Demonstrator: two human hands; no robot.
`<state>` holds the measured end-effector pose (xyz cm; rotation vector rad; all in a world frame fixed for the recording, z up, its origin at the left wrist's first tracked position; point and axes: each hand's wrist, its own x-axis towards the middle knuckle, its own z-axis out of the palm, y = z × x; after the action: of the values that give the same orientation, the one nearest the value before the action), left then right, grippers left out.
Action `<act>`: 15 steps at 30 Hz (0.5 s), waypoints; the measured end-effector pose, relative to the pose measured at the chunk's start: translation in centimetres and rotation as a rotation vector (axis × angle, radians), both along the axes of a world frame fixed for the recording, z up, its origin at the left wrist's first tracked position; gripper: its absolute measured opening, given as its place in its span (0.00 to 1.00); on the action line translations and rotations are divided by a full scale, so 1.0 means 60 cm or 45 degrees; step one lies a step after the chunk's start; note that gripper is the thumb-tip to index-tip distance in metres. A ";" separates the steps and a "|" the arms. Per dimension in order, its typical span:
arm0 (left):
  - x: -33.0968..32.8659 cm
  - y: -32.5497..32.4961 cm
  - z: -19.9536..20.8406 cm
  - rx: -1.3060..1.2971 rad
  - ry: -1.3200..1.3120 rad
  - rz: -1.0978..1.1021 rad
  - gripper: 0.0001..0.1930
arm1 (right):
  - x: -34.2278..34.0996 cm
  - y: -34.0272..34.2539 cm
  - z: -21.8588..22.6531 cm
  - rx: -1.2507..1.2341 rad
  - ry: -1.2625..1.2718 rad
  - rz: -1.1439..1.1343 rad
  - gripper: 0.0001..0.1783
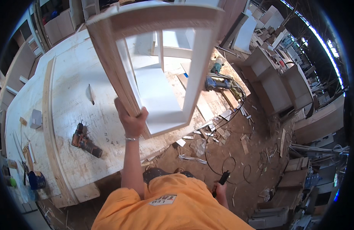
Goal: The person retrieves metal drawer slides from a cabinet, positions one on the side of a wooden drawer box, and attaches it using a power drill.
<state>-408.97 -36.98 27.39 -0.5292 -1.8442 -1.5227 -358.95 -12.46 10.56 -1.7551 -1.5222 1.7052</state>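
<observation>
My left hand (133, 122) is closed around the near left side of a wooden frame (112, 61), thumb on its edge. The frame is open in the middle, with white inner faces and bare wood edges, and rises tilted over the worktable (100, 103). Low at my right side, my right hand (221, 189) is closed on a black handheld tool (224, 177) whose exact kind I cannot make out. An orange and black cordless drill (86, 142) lies on the table left of my left hand.
A long wood strip (48, 119) lies along the table's left. Blue and green power tools (219, 82) with cables sit at its right end. Offcuts (215, 132) and a looping black cord (229, 165) litter the floor. Wooden cabinets (278, 82) stand at right.
</observation>
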 end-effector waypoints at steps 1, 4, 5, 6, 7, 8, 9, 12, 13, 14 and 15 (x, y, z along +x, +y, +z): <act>0.005 -0.008 -0.010 -0.002 -0.021 -0.040 0.35 | -0.020 0.008 0.008 0.036 0.026 -0.004 0.06; 0.018 -0.023 -0.039 -0.039 -0.069 -0.139 0.37 | -0.100 0.050 0.045 0.165 0.096 0.050 0.05; 0.026 -0.027 -0.045 -0.088 -0.064 -0.125 0.38 | -0.135 0.060 0.067 0.206 0.113 0.124 0.05; 0.037 -0.023 -0.047 -0.136 -0.055 -0.111 0.38 | -0.165 0.068 0.089 0.230 0.129 0.149 0.05; 0.041 -0.018 -0.057 -0.147 -0.068 -0.120 0.39 | -0.192 0.076 0.108 0.258 0.155 0.174 0.06; 0.046 -0.015 -0.066 -0.159 -0.080 -0.126 0.40 | -0.214 0.085 0.122 0.251 0.172 0.249 0.07; 0.043 -0.014 -0.090 -0.150 -0.081 -0.108 0.40 | -0.237 0.099 0.137 0.257 0.200 0.320 0.09; 0.018 -0.032 -0.209 -0.235 -0.053 0.047 0.37 | -0.322 0.143 0.168 0.300 0.265 0.554 0.11; 0.020 -0.025 -0.203 -0.254 -0.062 0.024 0.37 | -0.345 0.157 0.183 0.318 0.263 0.643 0.11; 0.012 -0.016 -0.195 -0.274 -0.071 0.005 0.36 | -0.366 0.165 0.199 0.285 0.283 0.660 0.12; 0.008 -0.005 -0.172 -0.264 -0.063 0.008 0.36 | -0.385 0.175 0.217 0.243 0.356 0.723 0.12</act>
<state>-408.52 -37.26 17.04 -0.5852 -2.0534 -1.3592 -382.07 -1.93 23.56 -0.9906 -2.0874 1.8606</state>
